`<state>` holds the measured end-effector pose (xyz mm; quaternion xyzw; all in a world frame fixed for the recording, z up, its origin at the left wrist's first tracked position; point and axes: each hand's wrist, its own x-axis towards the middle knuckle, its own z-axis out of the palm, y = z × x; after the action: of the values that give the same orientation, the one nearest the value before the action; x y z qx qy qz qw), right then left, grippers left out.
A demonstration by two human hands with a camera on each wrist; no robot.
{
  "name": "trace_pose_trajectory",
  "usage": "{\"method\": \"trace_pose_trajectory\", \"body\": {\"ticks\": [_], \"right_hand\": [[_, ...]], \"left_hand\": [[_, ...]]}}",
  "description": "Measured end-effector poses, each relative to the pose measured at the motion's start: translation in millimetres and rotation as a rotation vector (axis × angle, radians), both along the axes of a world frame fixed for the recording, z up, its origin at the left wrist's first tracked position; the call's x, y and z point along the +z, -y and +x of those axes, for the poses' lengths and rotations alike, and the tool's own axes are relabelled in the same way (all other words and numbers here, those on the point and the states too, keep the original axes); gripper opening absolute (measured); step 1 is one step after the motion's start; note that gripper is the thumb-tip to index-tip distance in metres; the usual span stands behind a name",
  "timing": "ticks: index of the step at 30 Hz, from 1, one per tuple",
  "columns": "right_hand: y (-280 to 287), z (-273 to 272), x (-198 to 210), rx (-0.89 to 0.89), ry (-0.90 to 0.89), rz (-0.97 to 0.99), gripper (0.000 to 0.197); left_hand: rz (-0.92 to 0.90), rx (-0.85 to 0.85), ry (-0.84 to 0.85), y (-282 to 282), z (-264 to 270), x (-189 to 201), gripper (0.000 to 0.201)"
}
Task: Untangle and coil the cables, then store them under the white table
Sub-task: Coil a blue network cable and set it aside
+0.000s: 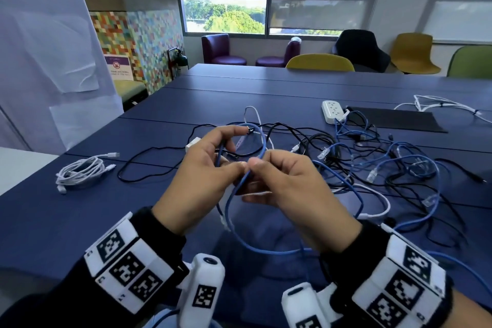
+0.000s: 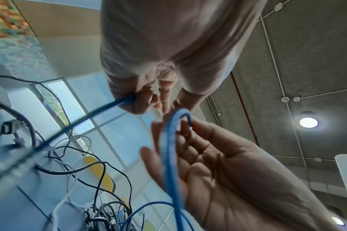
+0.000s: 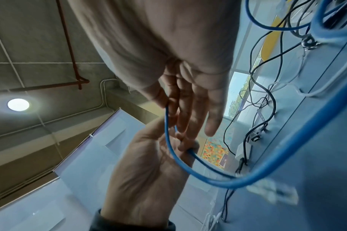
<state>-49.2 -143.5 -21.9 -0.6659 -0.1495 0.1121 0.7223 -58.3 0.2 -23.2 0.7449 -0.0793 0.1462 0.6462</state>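
We hold the blue cable (image 1: 262, 153) with both hands above the counter (image 1: 165, 104). Our left hand (image 1: 197, 181) grips a loop of it with curled fingers, and our right hand (image 1: 290, 189) pinches the same cable between thumb and forefinger, just beside the left thumb. The tangle (image 1: 372, 157) of blue, black and white cables lies behind, and a white coil (image 1: 80, 172) lies at the left
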Motion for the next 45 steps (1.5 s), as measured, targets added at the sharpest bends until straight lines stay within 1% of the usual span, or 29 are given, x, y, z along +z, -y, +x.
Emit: {"method": "trace_pose_trajectory", "body": {"ticks": [3,5,8,10,13,14,16,19,21,24,25,27,28,30,32,33,36,38,39,41,43,45], "right_hand": [[4.8,4.8,10.2,-0.04,-0.07,0.163,0.018],[11.4,11.1,14.8,-0.114,-0.034,0.18,0.021],[24.1,28.6,15.8,-0.264,0.04,0.086,0.027],[34.3,40.8,14.8,-0.362,0.099,0.011,0.029],[46.0,53.0,8.6,-0.432,0.213,-0.174,0.028],[47.1,54.7,5.2,-0.416,0.239,-0.26,0.026],[44.5,53.5,-2.9,-0.324,0.285,-0.454,0.022],[33.1,41.6,-11.7,-0.125,0.369,-0.701,0.015],[26.3,31.5,-13.1,-0.003,0.396,-0.774,0.014],[21.0,17.7,-7.6,0.145,0.365,-0.801,0.015],[20.1,13.3,-4.6,0.178,0.367,-0.801,0.015],[18.4,6.2,1.8,0.228,0.377,-0.794,0.016],[18.5,3.5,4.5,0.248,0.374,-0.785,0.015],[20.2,0.7,7.7,0.28,0.337,-0.752,0.015],[22.9,-0.8,9.9,0.311,0.257,-0.696,0.015],[24.1,-1.6,10.8,0.327,0.199,-0.655,0.015],[28.9,-4.4,16.5,0.373,-0.033,-0.443,0.018],[32.4,-4.9,23.3,0.355,-0.115,-0.324,0.017],[33.8,-4.0,26.8,0.323,-0.106,-0.301,0.014],[37.2,1.3,30.9,0.23,-0.014,-0.319,0.019],[38.6,7.4,33.3,0.108,0.153,-0.411,0.026],[38.8,12.1,34.3,-0.021,0.356,-0.506,0.024]], "left_hand": [[-0.117,-0.019,-0.055,-7.0,2.1,-4.1,0.034],[-0.211,-0.039,-0.126,-12.4,2.4,-6.7,0.024],[-0.273,-0.101,-0.237,-20.2,0.8,-8.5,0.015],[-0.312,-0.202,-0.281,-23.8,-2.0,-8.3,0.012],[-0.462,-0.385,-0.224,-25.5,-8.8,-3.1,0.019],[-0.535,-0.435,-0.186,-24.6,-10.4,0.1,0.021],[-0.638,-0.469,-0.102,-21.2,-11.9,6.4,0.029],[-0.652,-0.416,0.019,-13.8,-9.0,13.0,0.039],[-0.649,-0.388,0.065,-10.0,-5.7,12.6,0.039],[-0.661,-0.339,0.09,-4.5,-2.0,6.5,0.044],[-0.648,-0.309,0.092,-2.9,-0.4,3.2,0.047],[-0.559,-0.222,0.094,-0.9,2.0,-2.6,0.05],[-0.486,-0.187,0.104,-1.3,2.7,-5.4,0.051],[-0.264,-0.131,0.139,-1.9,2.7,-9.3,0.054],[-0.015,-0.093,0.165,-1.6,2.4,-12.2,0.056],[0.075,-0.085,0.167,-1.7,2.4,-13.4,0.055],[0.297,-0.066,0.174,-8.1,5.2,-20.2,0.056],[0.37,-0.086,0.133,-15.7,6.2,-23.4,0.055],[0.37,-0.112,0.099,-18.5,6.2,-23.8,0.053],[0.333,-0.179,0.026,-19.6,2.8,-21.2,0.047],[0.31,-0.24,-0.013,-17.9,-2.3,-16.3,0.04],[0.243,-0.303,-0.053,-17.4,-6.4,-14.5,0.036]]}}
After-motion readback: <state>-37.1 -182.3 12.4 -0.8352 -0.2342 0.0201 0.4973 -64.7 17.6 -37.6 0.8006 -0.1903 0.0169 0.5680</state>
